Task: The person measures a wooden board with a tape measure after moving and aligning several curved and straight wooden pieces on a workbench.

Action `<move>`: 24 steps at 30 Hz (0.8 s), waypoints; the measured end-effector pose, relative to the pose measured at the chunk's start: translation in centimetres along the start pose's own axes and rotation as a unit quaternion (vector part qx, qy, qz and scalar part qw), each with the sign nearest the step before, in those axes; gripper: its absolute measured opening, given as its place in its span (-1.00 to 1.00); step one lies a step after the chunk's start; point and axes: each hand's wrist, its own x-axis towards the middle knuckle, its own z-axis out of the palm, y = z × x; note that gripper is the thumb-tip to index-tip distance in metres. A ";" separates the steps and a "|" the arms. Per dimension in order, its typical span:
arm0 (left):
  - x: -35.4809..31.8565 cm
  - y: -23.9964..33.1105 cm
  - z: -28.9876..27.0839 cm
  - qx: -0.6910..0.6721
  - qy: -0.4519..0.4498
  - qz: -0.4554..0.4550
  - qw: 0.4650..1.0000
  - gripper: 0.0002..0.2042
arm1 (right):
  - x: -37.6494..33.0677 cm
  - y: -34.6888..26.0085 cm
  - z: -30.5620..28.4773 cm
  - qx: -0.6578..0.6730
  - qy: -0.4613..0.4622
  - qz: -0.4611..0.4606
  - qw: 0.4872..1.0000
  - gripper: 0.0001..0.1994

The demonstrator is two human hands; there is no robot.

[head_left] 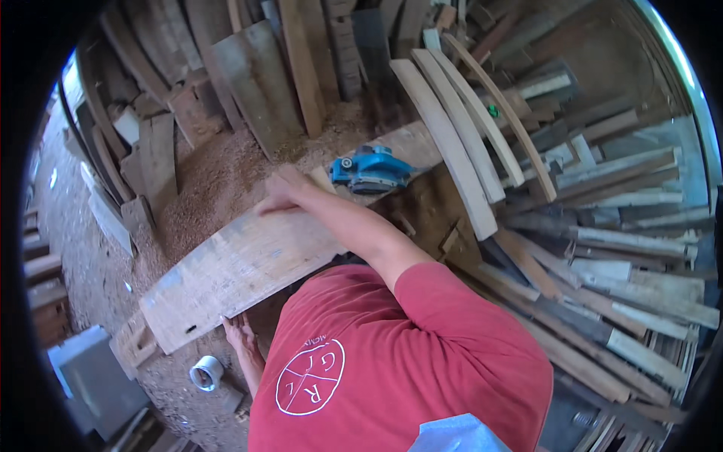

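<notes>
A long, wide wooden board (248, 252) lies slantwise in front of me, pale and worn, with a small dark slot near its left end. My right hand (285, 190) reaches across to its far edge, fingers curled over that edge and the thumb side low on the top face. At the near edge, close to the left end, my left hand (239, 334) holds the board from below, its fingertips showing at the rim. A blue electric planer (370, 169) rests just right of my right forearm, beyond the board's right part. Neither hand touches it.
Sawdust and shavings (215, 181) heap beyond the board. Several curved pale planks (448, 143) lean at upper right, above stacked timber strips (633, 294). Upright boards (260, 83) stand at the back. A white cylindrical container (205, 373) and a grey box (102, 384) sit at lower left.
</notes>
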 end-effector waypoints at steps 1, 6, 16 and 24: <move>0.3 0.2 -0.1 0.003 0.005 0.001 1.000 -0.39 | 2.3 1.2 2.6 0.025 0.104 -0.016 0.994 -0.31; 0.7 1.7 1.7 0.118 0.086 -0.054 0.988 -0.19 | -0.2 1.8 3.4 0.060 0.330 -0.096 0.937 -0.58; -3.1 -6.9 1.5 0.287 0.094 -0.069 0.951 -0.31 | -10.7 31.8 3.8 0.345 0.525 0.160 0.762 -0.75; -9.3 -15.9 2.3 0.803 -0.036 -0.002 0.595 -0.47 | -16.3 66.8 10.0 0.153 0.415 0.528 0.725 -0.42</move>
